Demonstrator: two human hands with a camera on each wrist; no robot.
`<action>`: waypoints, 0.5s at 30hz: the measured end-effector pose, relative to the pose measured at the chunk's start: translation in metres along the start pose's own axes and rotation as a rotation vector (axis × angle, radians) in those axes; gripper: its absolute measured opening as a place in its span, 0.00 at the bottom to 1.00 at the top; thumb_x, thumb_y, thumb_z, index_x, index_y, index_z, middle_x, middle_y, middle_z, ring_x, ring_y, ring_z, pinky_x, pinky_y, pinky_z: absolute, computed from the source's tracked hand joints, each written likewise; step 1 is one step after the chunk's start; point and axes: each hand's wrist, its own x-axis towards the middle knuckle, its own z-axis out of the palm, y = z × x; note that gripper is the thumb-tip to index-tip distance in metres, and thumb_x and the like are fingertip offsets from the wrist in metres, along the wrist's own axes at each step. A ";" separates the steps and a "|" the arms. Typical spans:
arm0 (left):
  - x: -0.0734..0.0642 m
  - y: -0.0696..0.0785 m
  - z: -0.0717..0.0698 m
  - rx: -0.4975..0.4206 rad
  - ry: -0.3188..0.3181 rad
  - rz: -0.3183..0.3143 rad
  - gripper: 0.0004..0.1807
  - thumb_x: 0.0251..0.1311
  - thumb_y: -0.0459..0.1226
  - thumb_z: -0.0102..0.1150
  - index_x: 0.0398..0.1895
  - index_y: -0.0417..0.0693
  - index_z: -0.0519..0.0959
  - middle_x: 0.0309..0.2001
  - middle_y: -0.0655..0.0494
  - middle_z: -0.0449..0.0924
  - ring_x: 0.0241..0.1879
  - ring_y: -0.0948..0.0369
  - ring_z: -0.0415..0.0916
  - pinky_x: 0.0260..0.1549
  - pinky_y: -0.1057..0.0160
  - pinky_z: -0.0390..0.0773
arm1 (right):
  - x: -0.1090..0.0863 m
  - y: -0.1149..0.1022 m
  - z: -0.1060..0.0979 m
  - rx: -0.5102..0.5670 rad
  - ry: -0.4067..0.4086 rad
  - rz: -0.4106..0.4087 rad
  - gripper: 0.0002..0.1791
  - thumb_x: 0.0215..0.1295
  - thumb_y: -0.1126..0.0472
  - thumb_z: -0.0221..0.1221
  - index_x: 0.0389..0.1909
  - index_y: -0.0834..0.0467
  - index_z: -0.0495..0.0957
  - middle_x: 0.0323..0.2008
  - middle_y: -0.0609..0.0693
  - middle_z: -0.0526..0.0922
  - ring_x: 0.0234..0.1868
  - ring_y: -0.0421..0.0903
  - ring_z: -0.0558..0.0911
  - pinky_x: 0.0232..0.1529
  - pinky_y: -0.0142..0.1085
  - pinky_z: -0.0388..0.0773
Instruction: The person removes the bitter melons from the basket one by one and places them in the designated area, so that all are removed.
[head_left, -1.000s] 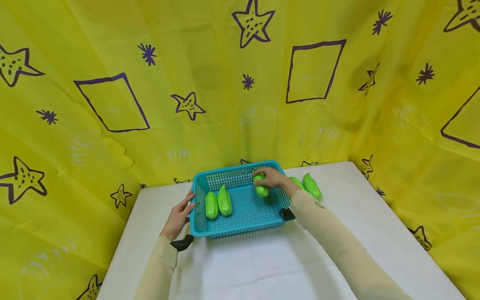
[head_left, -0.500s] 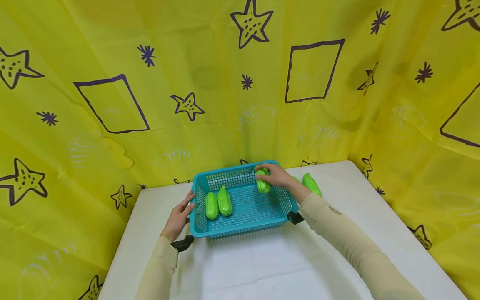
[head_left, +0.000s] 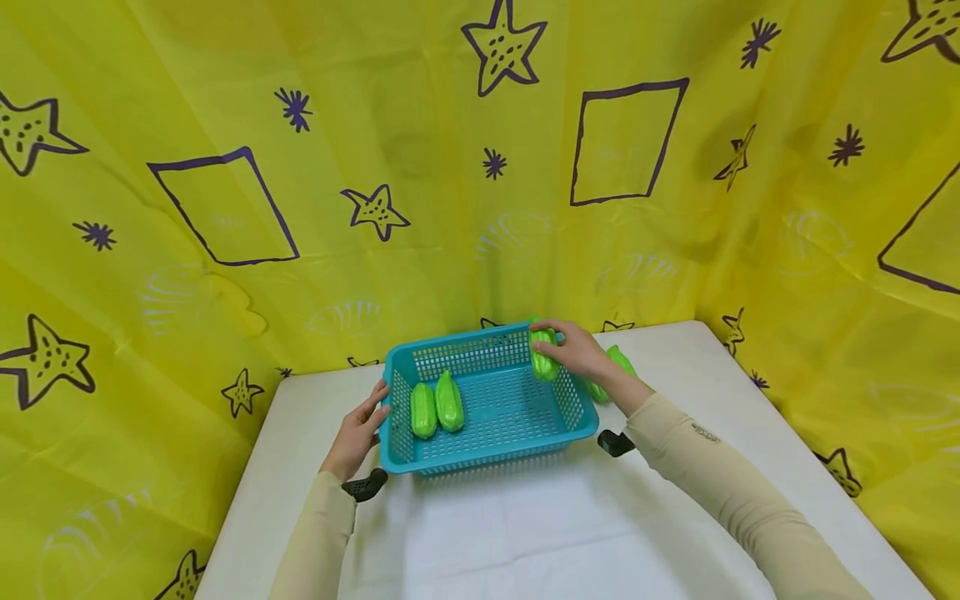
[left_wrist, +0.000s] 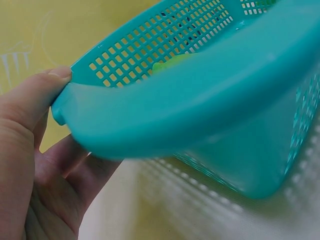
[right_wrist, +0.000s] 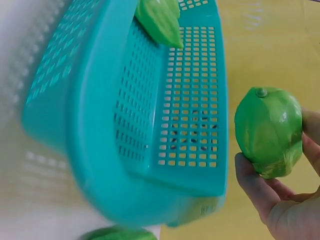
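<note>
A blue plastic basket [head_left: 480,454] stands on the white table. My left hand [head_left: 356,437] grips its left end; the left wrist view shows the thumb on the rim [left_wrist: 200,107] and fingers beneath. My right hand [head_left: 576,350] holds a bright green, ridged bitter gourd [head_left: 543,363] up at the basket's back right corner. In the right wrist view this bitter gourd [right_wrist: 268,132] sits between thumb and fingers, beyond the basket's long wall. Inside the basket, on the left, a bitter gourd [head_left: 423,412] and another bitter gourd [head_left: 449,402] lie side by side.
Right of the basket, a bitter gourd [head_left: 621,359] lies on the table [head_left: 480,533], with another bitter gourd [head_left: 597,392] partly hidden behind my right hand and the basket. A yellow patterned curtain [head_left: 420,283] hangs behind and along both sides of the table.
My right hand has moved right and slightly up with the bitter gourd, from inside the basket to its back right corner. The left hand has stayed on the basket's left end.
</note>
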 end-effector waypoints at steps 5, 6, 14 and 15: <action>0.004 -0.008 -0.001 0.009 0.010 0.012 0.29 0.74 0.46 0.47 0.76 0.56 0.57 0.77 0.72 0.44 0.76 0.54 0.45 0.62 0.45 0.67 | -0.003 0.010 -0.009 0.007 0.050 0.001 0.24 0.71 0.54 0.58 0.64 0.59 0.73 0.67 0.62 0.69 0.55 0.66 0.77 0.53 0.56 0.76; 0.004 -0.007 -0.001 0.008 0.011 0.014 0.29 0.74 0.46 0.47 0.76 0.56 0.57 0.77 0.71 0.44 0.75 0.54 0.45 0.62 0.45 0.67 | -0.003 0.012 -0.010 0.006 0.058 0.004 0.24 0.71 0.54 0.58 0.64 0.59 0.72 0.66 0.63 0.69 0.55 0.66 0.78 0.52 0.56 0.77; 0.006 -0.007 0.000 0.006 0.011 0.017 0.30 0.74 0.46 0.47 0.76 0.55 0.58 0.76 0.72 0.44 0.75 0.54 0.46 0.62 0.46 0.68 | -0.012 0.033 -0.028 0.022 0.126 0.052 0.24 0.72 0.54 0.56 0.66 0.59 0.71 0.66 0.63 0.69 0.54 0.66 0.77 0.46 0.51 0.80; 0.006 -0.007 0.000 0.006 0.010 0.017 0.30 0.74 0.46 0.47 0.76 0.55 0.58 0.77 0.72 0.44 0.75 0.54 0.46 0.62 0.46 0.68 | -0.014 0.035 -0.030 0.027 0.132 0.065 0.25 0.73 0.53 0.55 0.66 0.59 0.70 0.66 0.63 0.69 0.55 0.65 0.77 0.44 0.49 0.80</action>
